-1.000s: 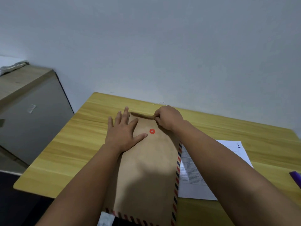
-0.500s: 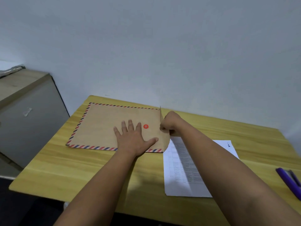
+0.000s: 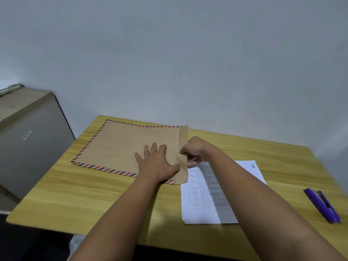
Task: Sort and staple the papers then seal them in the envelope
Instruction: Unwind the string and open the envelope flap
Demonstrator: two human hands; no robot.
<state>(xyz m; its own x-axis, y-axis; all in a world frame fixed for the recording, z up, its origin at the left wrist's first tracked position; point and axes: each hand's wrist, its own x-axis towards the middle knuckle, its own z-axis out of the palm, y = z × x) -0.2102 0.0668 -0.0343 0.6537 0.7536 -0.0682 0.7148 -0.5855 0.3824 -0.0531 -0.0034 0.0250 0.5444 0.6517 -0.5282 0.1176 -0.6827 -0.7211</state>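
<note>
The brown envelope [image 3: 128, 146] lies flat on the yellow wooden table [image 3: 75, 194], its red-and-blue striped border running along the far, left and near edges, its open end pointing right. The left hand [image 3: 156, 162] presses down on it with fingers spread and straight, pinning the right part of it to the tabletop. The right hand [image 3: 195, 150] sits at the mouth, fingers curled round the flap [image 3: 182, 159], pinching it at about mid-length; the flap looks opened out and a little lifted there.

Just right of the envelope, the papers [image 3: 207, 194] lie in a neat white stack, printed side up, their top-left corner tucked under the flap's edge. Whether they are stapled cannot be told from here. A purple stapler [image 3: 322, 205] rests well apart, near the table's right edge.

As for handling: the envelope is light, thin kraft paper, stiff enough to hold a crease but quick to slide on smooth wood, so that flat palm is doing real work. The flap is best taken by its free edge. The sheets are limp and will fan out, so gripping the stack across its short end, thumb on top, should feed it in cleanly.
</note>
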